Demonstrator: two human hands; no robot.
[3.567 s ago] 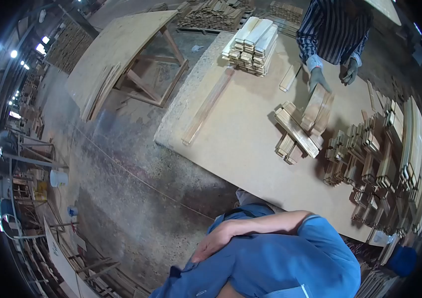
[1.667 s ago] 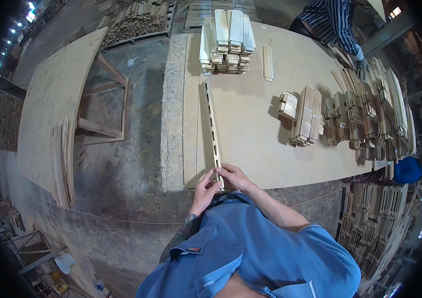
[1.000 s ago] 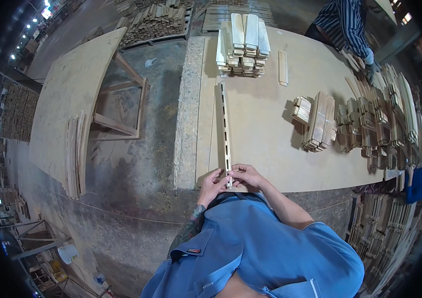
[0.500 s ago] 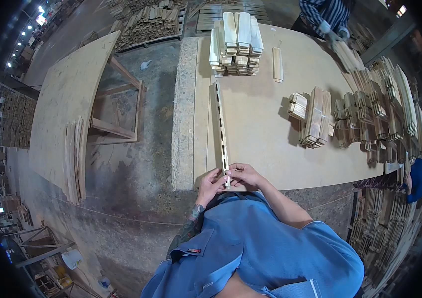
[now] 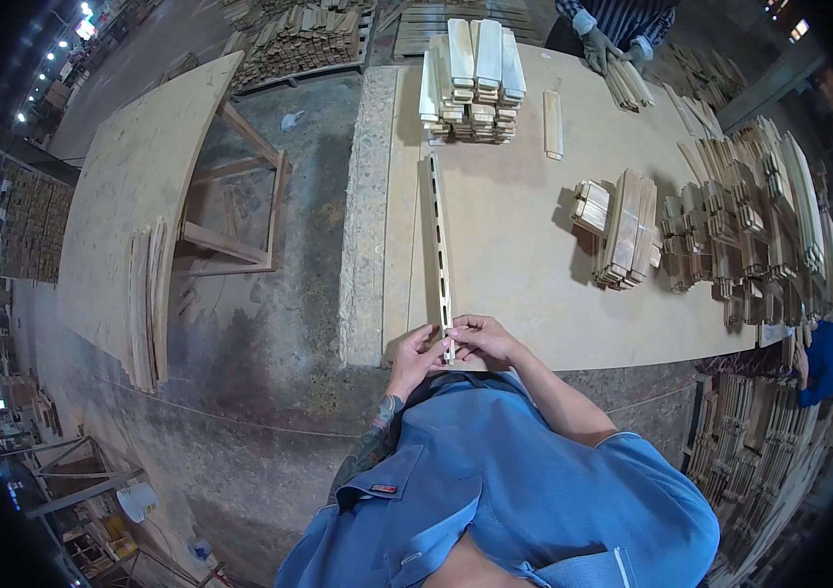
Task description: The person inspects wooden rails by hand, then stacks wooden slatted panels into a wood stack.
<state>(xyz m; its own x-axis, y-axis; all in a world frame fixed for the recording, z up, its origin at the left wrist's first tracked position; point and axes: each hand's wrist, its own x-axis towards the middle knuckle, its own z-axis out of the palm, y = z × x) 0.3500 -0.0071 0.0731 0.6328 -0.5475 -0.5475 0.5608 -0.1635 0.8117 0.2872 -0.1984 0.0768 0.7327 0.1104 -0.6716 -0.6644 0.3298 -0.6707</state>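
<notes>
A long, narrow wooden strip with a row of dark slots runs away from me along the left part of the table. My left hand is closed on its near end from the left. From the right, my right hand pinches the same end, fingertips close to the left hand's. Whatever small part may lie between the fingertips is too small to make out. Past the strip's far end stands a tall stack of pale wooden slats, and a single slat lies to its right.
Slat bundles and larger piles line the table's right side. Across the table a co-worker's gloved hands hold several slats. To the left stands another plywood-topped table with long strips.
The co-worker's hands have moved left, bringing a bundle of slats over the table's far edge. My hands stay at the strip's near end, with only slight finger movement.
</notes>
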